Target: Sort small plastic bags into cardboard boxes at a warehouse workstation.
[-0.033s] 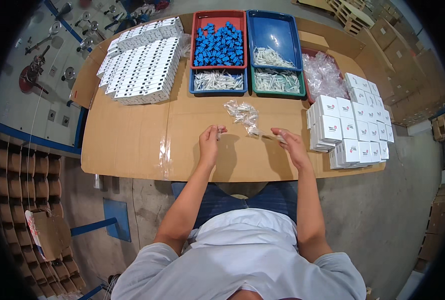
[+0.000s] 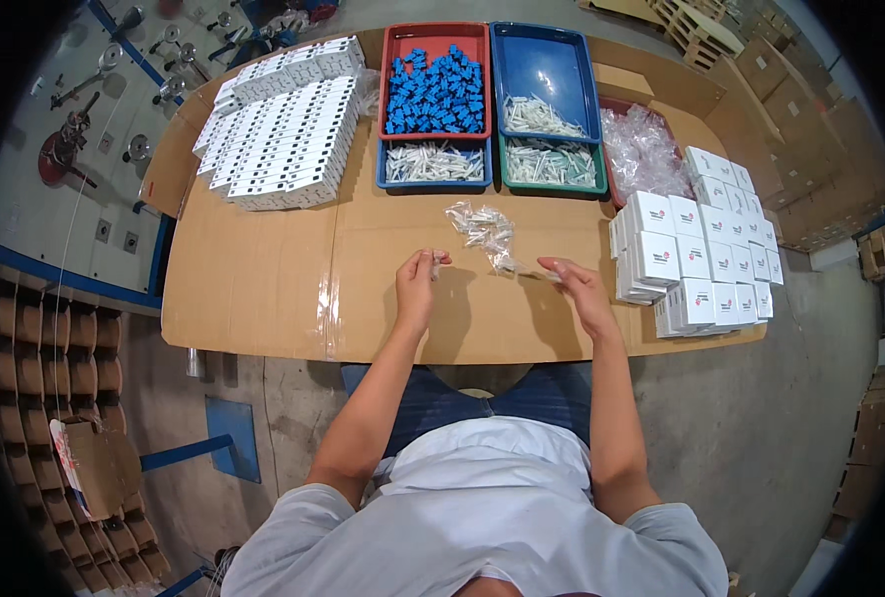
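My left hand is raised over the cardboard tabletop, thumb and fingers pinched around a small pale piece that is partly hidden. To its right, my right hand also has its fingers closed, on a small whitish, thin thing whose kind I cannot make out. Just beyond and between the hands lies a loose pile of small clear plastic bags with white pieces in them. Its near end comes close to my right fingertips.
Behind the pile stand a red tray of blue parts, a blue tray, and lower blue and green trays of white pieces. Stacked white boxes fill the far left; more white boxes and clear bags stand right.
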Motion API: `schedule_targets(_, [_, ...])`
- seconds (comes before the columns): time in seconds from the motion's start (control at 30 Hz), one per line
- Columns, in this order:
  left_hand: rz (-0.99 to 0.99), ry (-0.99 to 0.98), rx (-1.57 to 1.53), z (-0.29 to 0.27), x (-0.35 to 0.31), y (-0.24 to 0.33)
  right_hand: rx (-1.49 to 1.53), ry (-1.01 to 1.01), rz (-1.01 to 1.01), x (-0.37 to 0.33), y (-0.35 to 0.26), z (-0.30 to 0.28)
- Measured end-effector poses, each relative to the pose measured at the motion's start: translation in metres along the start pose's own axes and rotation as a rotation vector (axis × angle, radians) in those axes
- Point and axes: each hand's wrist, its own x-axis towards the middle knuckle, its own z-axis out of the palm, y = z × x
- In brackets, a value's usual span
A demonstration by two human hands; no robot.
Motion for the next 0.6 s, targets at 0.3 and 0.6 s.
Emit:
schedule_targets(0.3, [0.083,0.003,0.026,-0.004,0.038,0.018,-0.042,0.050,-0.101,0.040,-0.014,0.021])
schedule_targets(0.6, [0.007,0.032,0.432,-0.011,0.167,0.054,-0.225,-0.099,0.081,0.165,-0.074,0.094])
